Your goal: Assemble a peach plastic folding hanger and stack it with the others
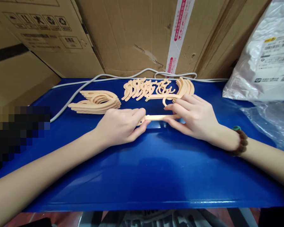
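Observation:
A peach plastic hanger piece (159, 117) lies across the middle of the blue table (142, 176), held at both ends. My left hand (120, 126) pinches its left end between thumb and fingers. My right hand (194, 116) grips its right end, with a small hook part showing above the fingers. Behind my hands lies a row of peach hook pieces (146, 88). A stack of curved peach hanger arms (96, 101) sits at the left, and another small stack (186, 85) lies at the right of the row.
Cardboard boxes (132, 34) stand along the back of the table. A white cable (85, 85) runs in front of them. Plastic bags (265, 60) sit at the right. A bead bracelet (241, 142) is on my right wrist.

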Tool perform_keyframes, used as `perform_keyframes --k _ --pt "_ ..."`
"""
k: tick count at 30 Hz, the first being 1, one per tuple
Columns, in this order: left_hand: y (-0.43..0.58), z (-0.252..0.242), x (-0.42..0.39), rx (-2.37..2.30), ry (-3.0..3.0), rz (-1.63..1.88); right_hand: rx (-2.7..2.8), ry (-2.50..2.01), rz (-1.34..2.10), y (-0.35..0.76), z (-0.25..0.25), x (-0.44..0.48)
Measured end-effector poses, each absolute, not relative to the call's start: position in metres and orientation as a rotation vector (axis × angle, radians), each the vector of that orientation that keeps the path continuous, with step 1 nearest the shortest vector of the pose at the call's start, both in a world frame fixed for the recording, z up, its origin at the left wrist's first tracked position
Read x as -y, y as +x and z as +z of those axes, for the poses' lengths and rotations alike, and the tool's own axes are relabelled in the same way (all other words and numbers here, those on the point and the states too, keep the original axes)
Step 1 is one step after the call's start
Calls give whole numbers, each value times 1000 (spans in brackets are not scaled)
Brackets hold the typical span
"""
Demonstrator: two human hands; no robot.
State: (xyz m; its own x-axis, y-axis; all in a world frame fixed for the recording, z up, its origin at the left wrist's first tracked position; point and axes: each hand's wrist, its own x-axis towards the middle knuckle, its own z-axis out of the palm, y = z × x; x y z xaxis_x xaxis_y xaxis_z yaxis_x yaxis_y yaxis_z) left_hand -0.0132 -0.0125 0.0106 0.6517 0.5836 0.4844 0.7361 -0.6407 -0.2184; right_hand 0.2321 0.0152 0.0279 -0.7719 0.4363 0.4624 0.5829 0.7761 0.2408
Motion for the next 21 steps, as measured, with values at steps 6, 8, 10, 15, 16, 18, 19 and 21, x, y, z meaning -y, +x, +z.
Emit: perform_keyframes --k 6,8,10,15,16,18,19,21 --pt "-13 10 11 1104 -2417 -503 2504 -898 -388 238 26 -25" --pt "-13 10 11 1117 -2390 -492 2491 -923 -367 239 25 -27" --pt "-12 11 11 1095 -2375 -495 2491 -951 -350 239 24 -28" --pt "-12 10 12 1024 -2370 -517 2551 -1033 -345 237 25 -26" --pt "-12 10 13 1021 -2375 -516 2558 -1050 -353 237 26 -26" --pt "-11 10 14 1024 -2383 -516 2558 -1077 -360 238 28 -25" --pt "-11 10 15 1029 -2385 -515 2558 -1083 -356 238 29 -26" --pt "-10 9 16 1041 -2391 -507 2559 -1098 -331 238 30 -26"
